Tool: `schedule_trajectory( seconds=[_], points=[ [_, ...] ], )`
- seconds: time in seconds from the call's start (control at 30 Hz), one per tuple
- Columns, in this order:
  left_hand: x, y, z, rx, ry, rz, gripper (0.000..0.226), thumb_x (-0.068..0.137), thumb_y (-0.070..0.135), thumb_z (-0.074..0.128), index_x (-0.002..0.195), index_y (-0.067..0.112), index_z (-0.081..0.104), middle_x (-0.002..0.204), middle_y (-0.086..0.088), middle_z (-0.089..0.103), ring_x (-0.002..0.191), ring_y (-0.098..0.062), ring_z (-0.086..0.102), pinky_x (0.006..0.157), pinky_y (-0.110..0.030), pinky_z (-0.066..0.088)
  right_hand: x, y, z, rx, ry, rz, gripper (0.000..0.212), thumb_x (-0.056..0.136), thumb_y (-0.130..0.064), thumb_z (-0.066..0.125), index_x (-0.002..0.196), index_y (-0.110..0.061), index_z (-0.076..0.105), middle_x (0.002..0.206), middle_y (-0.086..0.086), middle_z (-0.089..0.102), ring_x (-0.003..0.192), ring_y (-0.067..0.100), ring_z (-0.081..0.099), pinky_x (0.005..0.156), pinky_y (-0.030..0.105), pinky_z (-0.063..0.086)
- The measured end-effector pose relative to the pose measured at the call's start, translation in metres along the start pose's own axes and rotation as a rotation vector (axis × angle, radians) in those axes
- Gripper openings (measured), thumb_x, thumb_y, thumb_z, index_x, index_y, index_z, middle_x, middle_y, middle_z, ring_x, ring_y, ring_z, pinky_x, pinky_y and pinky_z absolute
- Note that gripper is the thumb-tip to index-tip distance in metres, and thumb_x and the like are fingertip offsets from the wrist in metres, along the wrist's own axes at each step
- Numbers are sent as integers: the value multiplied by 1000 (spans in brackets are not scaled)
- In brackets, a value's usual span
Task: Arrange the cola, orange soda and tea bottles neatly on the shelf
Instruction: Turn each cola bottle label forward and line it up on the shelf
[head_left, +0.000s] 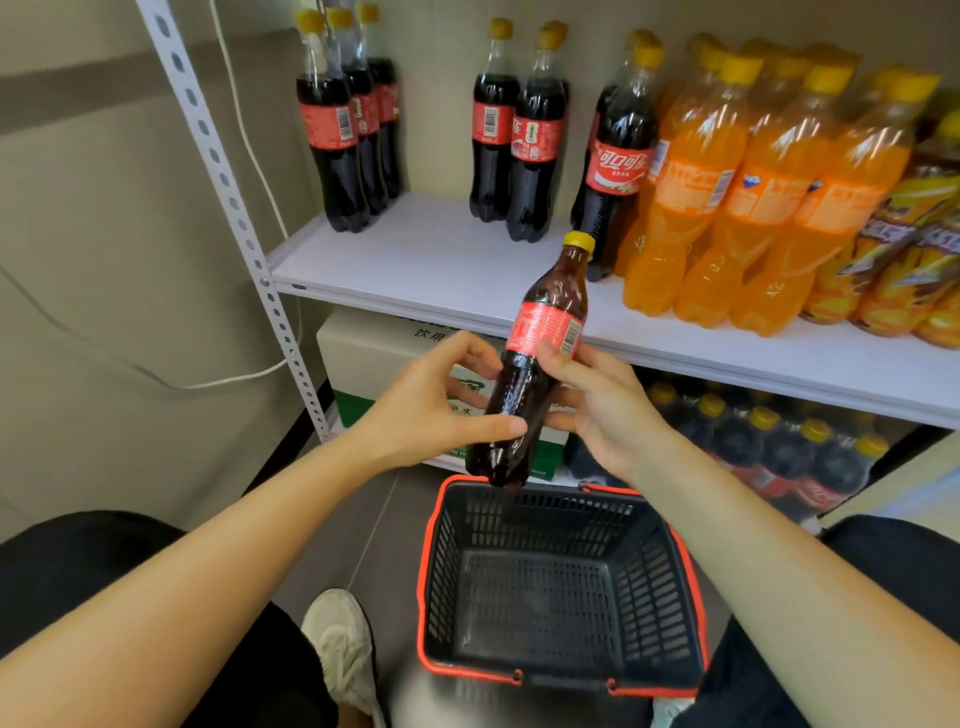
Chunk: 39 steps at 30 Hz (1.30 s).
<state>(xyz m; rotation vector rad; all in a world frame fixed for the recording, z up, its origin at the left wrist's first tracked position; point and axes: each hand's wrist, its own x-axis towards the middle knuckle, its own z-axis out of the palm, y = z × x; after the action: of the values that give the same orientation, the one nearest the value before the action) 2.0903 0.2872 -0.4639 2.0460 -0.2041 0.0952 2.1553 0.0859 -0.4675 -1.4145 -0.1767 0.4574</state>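
At frame centre, a cola bottle (540, 322) is gripped by left hand (426, 400) and right hand (602, 405), tilted, above the basket (441, 561).

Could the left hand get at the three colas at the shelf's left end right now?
Probably not yet: the left hand shares a grip on the held cola bottle with the right hand. The path itself looks free: bare shelf lies in front of the three colas.
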Motion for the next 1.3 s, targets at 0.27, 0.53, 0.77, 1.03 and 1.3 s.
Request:
schedule_trajectory(
  seconds=[0.27, 0.53, 0.77, 1.03, 1.3],
  points=[
    [16, -18, -4, -60, 82, -8, 48, 82, 24, 86, 125, 32, 64, 104, 12, 75, 90, -7, 70, 77, -21, 55, 22, -16, 32, -286, 48, -288, 43, 75, -35, 89, 112, -26, 71, 104, -7, 77, 97, 8, 72, 86, 29, 58],
    [43, -21, -46, -111, 394, -4, 50, 75, 19, 90, 119, 20, 67, 102, 6, 75, 94, -6, 68, 80, -13, 50, 85, -51, 33, -300, -20, -343, 36, 85, -20, 81, 119, -21, 69, 94, -6, 72, 89, 14, 71, 86, 38, 61],
    [85, -18, -120, 1, 681, 1, 48, 78, 25, 87, 117, 16, 60, 108, 5, 70, 100, -9, 65, 83, -28, 50, 185, -47, 25, -561, 350, -354, 76, 81, -17, 85, 145, -11, 45, 130, 5, 52, 115, 24, 57, 93, 35, 47],
    [137, -55, -173, 132, 846, -187, 64, 76, 36, 88, 128, 15, 57, 116, 0, 70, 107, -21, 66, 97, -43, 54, 261, -57, 20, -561, 517, -313, 112, 67, -17, 95, 153, -4, 25, 154, 17, 39, 143, 34, 40, 116, 51, 36],
    [161, -91, -183, 180, 882, -249, 63, 80, 43, 83, 130, 22, 51, 118, 2, 67, 110, -25, 65, 91, -41, 53, 289, -49, 15, -549, 557, -320, 81, 86, -17, 80, 150, -3, 33, 152, 17, 44, 141, 36, 42, 116, 51, 36]
  ],
)
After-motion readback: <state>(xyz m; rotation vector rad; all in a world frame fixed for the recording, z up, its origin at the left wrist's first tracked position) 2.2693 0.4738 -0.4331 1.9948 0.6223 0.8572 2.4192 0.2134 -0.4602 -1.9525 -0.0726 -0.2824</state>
